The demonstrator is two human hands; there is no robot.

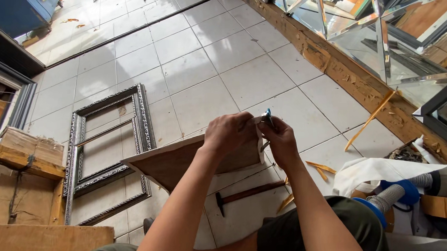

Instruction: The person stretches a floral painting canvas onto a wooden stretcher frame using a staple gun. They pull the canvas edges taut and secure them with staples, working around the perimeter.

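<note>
Gripping a flat brown board point(184, 160) at its far corner, left hand point(229, 133) curled over the top edge, right hand point(281, 140) pinching a small blue-handled tool point(268, 116) against it.

Looks stiff, light, thin, matte; best held by the edges. Beyond the left hand, ornate silver-black frames point(107, 152) on glossy white tiles point(220, 59); below the hands, a wooden-handled hammer point(247, 193); by the right hand, wood slivers point(320, 167).
</note>
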